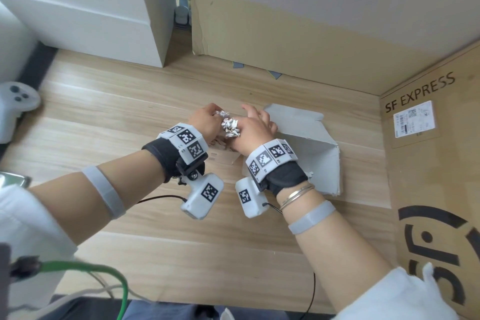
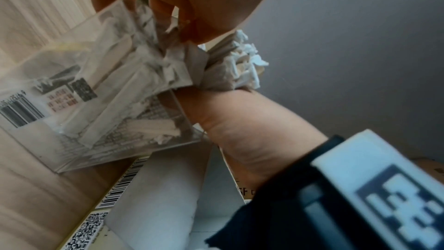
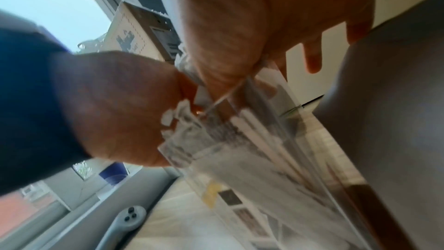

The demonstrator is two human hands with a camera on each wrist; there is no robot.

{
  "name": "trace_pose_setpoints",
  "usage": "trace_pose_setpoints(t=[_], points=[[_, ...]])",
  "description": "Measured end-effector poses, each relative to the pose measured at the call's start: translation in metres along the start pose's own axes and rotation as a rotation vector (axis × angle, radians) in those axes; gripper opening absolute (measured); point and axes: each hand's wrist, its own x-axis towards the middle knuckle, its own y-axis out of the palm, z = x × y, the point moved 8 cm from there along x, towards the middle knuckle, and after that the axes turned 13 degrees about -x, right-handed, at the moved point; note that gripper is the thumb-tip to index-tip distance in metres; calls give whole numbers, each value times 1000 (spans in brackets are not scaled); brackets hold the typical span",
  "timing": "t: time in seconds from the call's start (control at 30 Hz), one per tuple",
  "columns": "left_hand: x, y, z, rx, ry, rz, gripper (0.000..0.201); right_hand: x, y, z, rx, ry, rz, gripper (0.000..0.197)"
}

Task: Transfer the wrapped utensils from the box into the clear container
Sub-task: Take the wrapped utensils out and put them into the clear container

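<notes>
Paper-wrapped utensils (image 2: 144, 75) overhang clear container (image 2: 72, 151) rim, both hands crowding

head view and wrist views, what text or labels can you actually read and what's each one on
"SF EXPRESS": printed on the big cardboard box at the right.
Shipping label on that box: too small to read.
Barcode sticker on the clear container: blurred, unreadable.
Barcodes and QR code on the white box: no legible words.

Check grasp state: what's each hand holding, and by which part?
Left hand grips the clear container at its top rim. Right hand holds the wrapped utensils by their upper ends, lower ends inside the container.
</notes>
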Motion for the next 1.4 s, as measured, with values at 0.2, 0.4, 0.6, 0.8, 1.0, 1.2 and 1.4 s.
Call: trace_pose_setpoints(t=[0.2,0.4,0.6,0.8,1.0,1.2,1.4], points=[[0,0,-1,22,-4,-5,39,-9,-33,0,131,-92,-221,40],[-3,2,-5,51,-1,-29,39,-8,-37,13,114,-189,-286,22],[-4,3,-4,43,-12,-37,40,-2,-22,16,-67,-183,-202,31],[-10,0,-19,22,104,-129,37,-11,-41,-6,146,-157,-299,32],[-27,18,-50,7,300,-120,36,-15,-46,-42,186,-59,-298,20],[-44,54,-69,-55,383,-41,40,-27,-43,-70,139,4,-239,23],[-52,92,-59,0,285,47,40,-37,-34,-102,145,71,-202,26]])
